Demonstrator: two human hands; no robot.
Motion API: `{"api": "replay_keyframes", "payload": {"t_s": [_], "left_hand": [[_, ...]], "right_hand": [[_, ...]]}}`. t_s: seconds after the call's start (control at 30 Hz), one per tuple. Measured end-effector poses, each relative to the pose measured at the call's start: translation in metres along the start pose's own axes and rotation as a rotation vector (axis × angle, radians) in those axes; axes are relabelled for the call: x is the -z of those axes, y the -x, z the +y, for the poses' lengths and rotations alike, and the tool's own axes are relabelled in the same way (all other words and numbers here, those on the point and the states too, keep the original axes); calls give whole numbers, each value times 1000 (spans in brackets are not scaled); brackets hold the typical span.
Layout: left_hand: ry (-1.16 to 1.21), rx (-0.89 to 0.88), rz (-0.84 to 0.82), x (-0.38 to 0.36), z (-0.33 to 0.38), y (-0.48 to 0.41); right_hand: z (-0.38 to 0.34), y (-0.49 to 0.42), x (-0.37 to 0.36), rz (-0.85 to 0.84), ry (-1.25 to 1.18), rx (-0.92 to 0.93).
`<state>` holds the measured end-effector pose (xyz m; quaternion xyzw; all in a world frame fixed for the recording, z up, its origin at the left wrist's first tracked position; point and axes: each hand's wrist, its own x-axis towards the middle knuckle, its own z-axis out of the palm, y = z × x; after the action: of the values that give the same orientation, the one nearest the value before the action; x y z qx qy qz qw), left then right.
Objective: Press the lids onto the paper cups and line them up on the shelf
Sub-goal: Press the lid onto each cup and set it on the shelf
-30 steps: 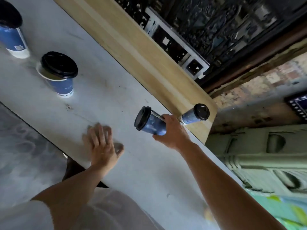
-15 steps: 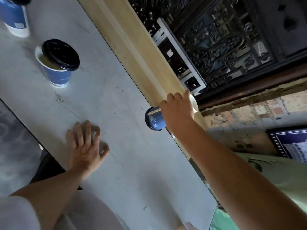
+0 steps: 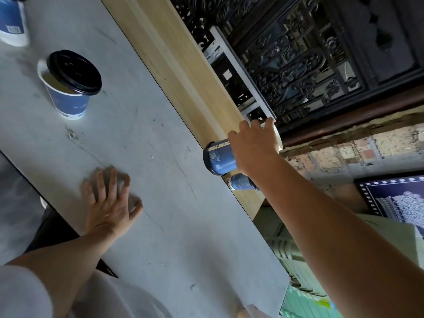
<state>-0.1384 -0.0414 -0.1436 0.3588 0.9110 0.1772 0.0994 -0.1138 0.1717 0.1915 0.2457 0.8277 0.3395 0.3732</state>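
My right hand (image 3: 252, 152) grips a blue paper cup (image 3: 221, 158) with a black lid, holding it at the near end of the wooden shelf (image 3: 183, 72). Whether it rests on the shelf I cannot tell. Right beside it on the shelf is a second lidded blue cup (image 3: 241, 182), partly hidden by my wrist. My left hand (image 3: 110, 200) lies flat on the grey table (image 3: 149, 145), fingers spread. Further left on the table stands a blue cup (image 3: 68, 99) with a black lid (image 3: 74, 72) lying askew on its rim. Another blue cup (image 3: 12, 24) shows at the top left corner.
Behind the shelf runs a dark ornate metal grille (image 3: 298, 60) and a brick wall (image 3: 367, 148). The table's near edge runs diagonally at the lower left, its end at the lower right. A framed dark picture (image 3: 394, 196) sits at the right.
My right hand has carried the lidded cup up from over the table to the shelf, next to the other lidded cup. My left hand has stayed flat on the table.
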Motion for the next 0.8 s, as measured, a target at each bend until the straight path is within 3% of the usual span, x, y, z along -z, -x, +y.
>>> {"api": "replay_keyframes", "payload": {"t_s": [0.8], "left_hand": [[-44, 20, -43, 1, 0, -1]], "right_hand": [[-5, 2, -4, -37, -72, 51]]}}
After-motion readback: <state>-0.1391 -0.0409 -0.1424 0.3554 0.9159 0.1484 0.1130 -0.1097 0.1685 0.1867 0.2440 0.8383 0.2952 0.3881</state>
